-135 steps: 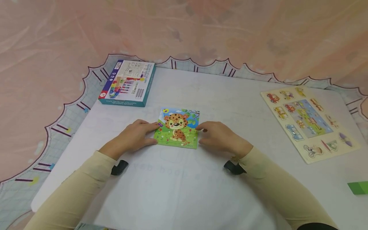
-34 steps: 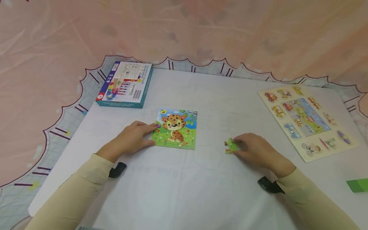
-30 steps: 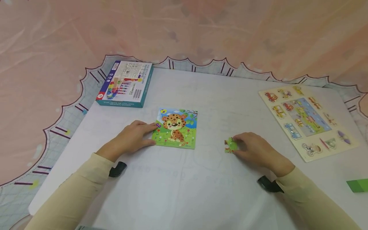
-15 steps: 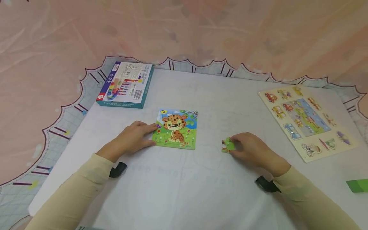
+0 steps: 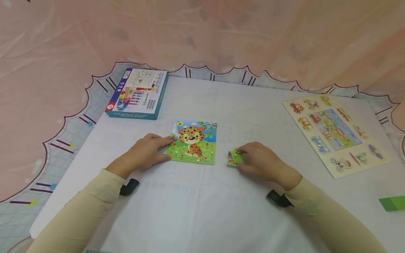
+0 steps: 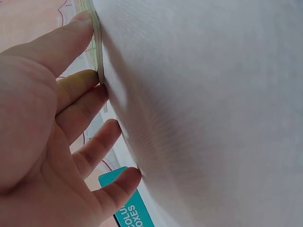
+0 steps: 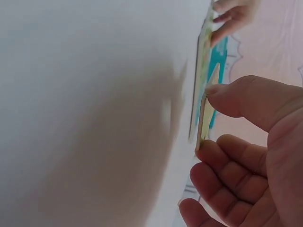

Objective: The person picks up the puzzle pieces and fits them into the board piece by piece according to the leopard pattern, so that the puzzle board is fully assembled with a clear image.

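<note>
A square leopard jigsaw puzzle lies flat on the white table, mid-view. My left hand rests at its left side; in the left wrist view the thumb and fingertips touch the thin puzzle edge. Just right of the puzzle, my right hand pinches a small green puzzle piece between thumb and fingers. The right wrist view shows that piece edge-on, off the tabletop and apart from the puzzle. The hand covers part of the piece's right end.
A teal and white toy box stands at the back left. A cream vehicle puzzle board lies to the right. At the right edge sits a green block. A peach curtain hangs behind the table.
My right hand, first at the puzzle's right edge, later appears farther right with the small piece, then carries it back left toward the puzzle. The left hand keeps its place.
</note>
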The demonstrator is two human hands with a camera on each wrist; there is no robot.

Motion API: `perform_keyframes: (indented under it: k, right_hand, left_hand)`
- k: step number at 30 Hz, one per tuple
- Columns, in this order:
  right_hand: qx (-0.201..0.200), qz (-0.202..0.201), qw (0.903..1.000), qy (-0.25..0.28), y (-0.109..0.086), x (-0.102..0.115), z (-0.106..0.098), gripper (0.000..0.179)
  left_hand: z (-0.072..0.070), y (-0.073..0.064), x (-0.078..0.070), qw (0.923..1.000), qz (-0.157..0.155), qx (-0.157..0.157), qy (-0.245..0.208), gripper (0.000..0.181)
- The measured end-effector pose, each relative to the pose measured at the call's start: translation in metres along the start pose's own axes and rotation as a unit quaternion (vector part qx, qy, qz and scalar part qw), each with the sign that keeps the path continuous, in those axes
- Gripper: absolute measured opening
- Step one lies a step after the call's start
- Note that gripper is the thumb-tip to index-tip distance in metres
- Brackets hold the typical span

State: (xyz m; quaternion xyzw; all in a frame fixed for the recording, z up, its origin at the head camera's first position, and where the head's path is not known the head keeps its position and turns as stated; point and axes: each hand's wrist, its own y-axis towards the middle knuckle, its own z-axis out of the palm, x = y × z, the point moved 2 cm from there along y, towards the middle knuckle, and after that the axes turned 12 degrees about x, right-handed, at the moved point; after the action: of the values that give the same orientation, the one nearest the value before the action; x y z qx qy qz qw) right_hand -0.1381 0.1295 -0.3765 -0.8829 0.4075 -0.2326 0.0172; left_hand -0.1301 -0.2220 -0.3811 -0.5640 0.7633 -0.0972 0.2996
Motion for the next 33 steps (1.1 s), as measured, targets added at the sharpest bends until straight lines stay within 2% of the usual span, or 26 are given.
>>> perform_keyframes:
  k: [5, 11, 21, 33]
  right_hand:
    - [-0.009, -0.021, 0.9997, -0.007, 0.011, 0.010, 0.000, 0.040]
    - [-0.011, -0.029, 0.9993, -0.020, 0.022, 0.020, -0.001, 0.039]
    - [0.009, -0.044, 0.9988, -0.020, 0.041, 0.033, -0.001, 0.040]
    - [0.024, -0.041, 0.9988, -0.014, 0.055, 0.041, 0.003, 0.042]
  left_hand:
    - [0.001, 0.000, 0.001, 1.0000, 0.000, -0.001, 0.002, 0.066]
    - [0.001, 0.000, 0.001, 1.0000, -0.002, -0.004, 0.004, 0.066]
    - [0.000, 0.000, 0.001, 1.0000, -0.005, -0.002, 0.002, 0.066]
    - [0.000, -0.001, 0.001, 1.0000, -0.004, -0.003, 0.002, 0.066]
